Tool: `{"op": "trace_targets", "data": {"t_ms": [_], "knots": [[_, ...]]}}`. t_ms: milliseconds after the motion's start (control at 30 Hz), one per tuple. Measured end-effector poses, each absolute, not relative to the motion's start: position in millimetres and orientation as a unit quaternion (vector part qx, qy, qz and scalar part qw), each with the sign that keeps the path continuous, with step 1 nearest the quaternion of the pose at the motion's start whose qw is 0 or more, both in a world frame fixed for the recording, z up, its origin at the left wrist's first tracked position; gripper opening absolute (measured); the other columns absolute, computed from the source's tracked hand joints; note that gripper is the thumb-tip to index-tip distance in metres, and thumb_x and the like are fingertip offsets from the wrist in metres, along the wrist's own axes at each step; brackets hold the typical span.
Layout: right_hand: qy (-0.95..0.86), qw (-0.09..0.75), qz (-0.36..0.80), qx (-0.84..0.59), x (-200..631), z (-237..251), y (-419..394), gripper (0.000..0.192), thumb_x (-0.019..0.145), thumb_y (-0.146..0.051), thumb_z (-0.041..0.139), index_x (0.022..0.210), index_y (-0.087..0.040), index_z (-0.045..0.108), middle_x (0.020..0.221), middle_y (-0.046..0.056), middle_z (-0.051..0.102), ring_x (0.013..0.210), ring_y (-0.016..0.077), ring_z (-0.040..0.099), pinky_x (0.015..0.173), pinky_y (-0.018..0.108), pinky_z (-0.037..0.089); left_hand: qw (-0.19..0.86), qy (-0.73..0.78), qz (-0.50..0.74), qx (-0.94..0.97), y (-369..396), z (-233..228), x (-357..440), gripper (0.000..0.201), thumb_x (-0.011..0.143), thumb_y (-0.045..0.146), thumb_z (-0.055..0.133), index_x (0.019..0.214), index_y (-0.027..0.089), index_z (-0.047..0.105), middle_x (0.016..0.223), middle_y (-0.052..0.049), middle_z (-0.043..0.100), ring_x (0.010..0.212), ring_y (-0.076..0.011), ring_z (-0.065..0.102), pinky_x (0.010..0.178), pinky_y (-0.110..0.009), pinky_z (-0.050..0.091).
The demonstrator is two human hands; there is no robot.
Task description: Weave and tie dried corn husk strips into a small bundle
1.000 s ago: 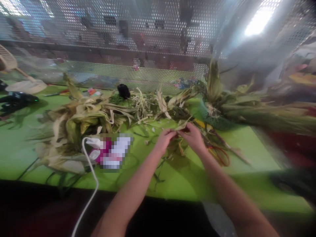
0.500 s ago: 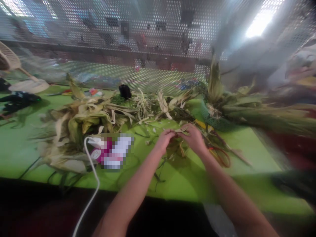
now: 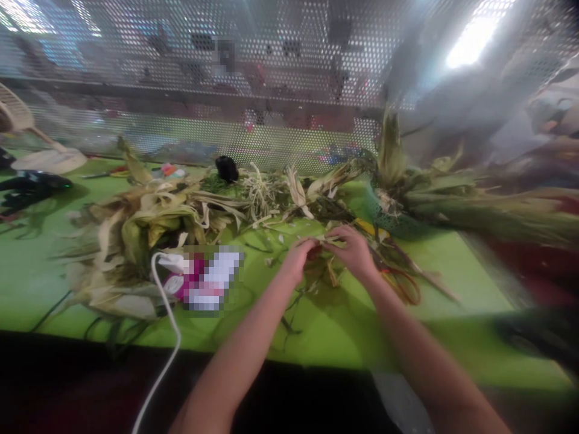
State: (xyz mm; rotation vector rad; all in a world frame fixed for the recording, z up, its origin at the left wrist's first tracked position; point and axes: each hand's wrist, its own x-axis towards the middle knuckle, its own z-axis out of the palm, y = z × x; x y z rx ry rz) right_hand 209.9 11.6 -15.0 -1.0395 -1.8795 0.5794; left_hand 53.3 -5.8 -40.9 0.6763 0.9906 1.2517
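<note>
Left hand [image 3: 296, 260] and right hand [image 3: 356, 256]: both bare. Left forearm [image 3: 253, 337] and right forearm [image 3: 407, 334] likewise bare, smooth, slim at the wrist, broader toward the near side. Finger detail blurred.

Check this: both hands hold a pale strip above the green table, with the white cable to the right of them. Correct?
One error: the head view shows the white cable to the left of both the left hand and the right hand, not to the right. The rest stands: both hold a pale strip above the green table.
</note>
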Motion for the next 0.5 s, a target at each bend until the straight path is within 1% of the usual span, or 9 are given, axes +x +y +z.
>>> {"op": "trace_targets", "data": {"t_ms": [100,233,300,400,500], "knots": [[-0.774,0.437,0.197,-0.414,212.0,-14.7,13.3,0.014,0.082,-0.036,0.07,0.085,-0.022,0.072,0.09,0.006,0.067,0.086,0.0217,0.063,0.077,0.033,0.049,0.656,0.424,0.543,0.306,-5.5,-41.3,52.4,0.012,0.065,0.026,0.066,0.063,0.016,0.06,0.058,0.001,0.058,0.054,-0.0093,0.049,0.054,-0.023,0.032],[-0.783,0.418,0.189,-0.42,213.1,-13.9,13.7,0.012,0.083,-0.033,0.068,0.085,-0.022,0.072,0.089,0.006,0.068,0.085,0.0213,0.063,0.076,0.032,0.048,0.64,0.443,0.524,0.345,-7.6,-36.2,51.9,0.01,0.067,0.026,0.065,0.07,0.016,0.063,0.062,0.001,0.061,0.055,-0.0093,0.05,0.055,-0.023,0.032],[-0.777,0.408,0.206,-0.434,212.4,-13.4,12.0,0.012,0.082,-0.032,0.068,0.086,-0.021,0.072,0.089,0.005,0.068,0.084,0.0209,0.063,0.075,0.032,0.048,0.62,0.458,0.522,0.365,-9.3,-32.7,52.0,0.01,0.068,0.025,0.065,0.072,0.017,0.064,0.064,0.001,0.062,0.058,-0.0101,0.051,0.058,-0.023,0.033],[-0.742,0.401,0.253,-0.475,210.8,-14.8,9.4,0.013,0.081,-0.031,0.067,0.084,-0.02,0.071,0.086,0.005,0.068,0.081,0.0207,0.063,0.074,0.033,0.047,0.582,0.466,0.524,0.412,-11.9,-28.0,52.5,0.007,0.071,0.024,0.063,0.071,0.017,0.063,0.063,0.001,0.06,0.062,-0.0114,0.051,0.061,-0.024,0.034],[-0.698,0.406,0.302,-0.507,209.3,-17.8,8.7,0.012,0.078,-0.03,0.067,0.079,-0.018,0.069,0.08,0.004,0.068,0.075,0.0196,0.062,0.07,0.032,0.047,0.554,0.453,0.519,0.467,-13.3,-25.7,53.3,0.011,0.075,0.027,0.062,0.069,0.017,0.062,0.065,0.001,0.059,0.064,-0.0119,0.049,0.062,-0.025,0.034]]}}
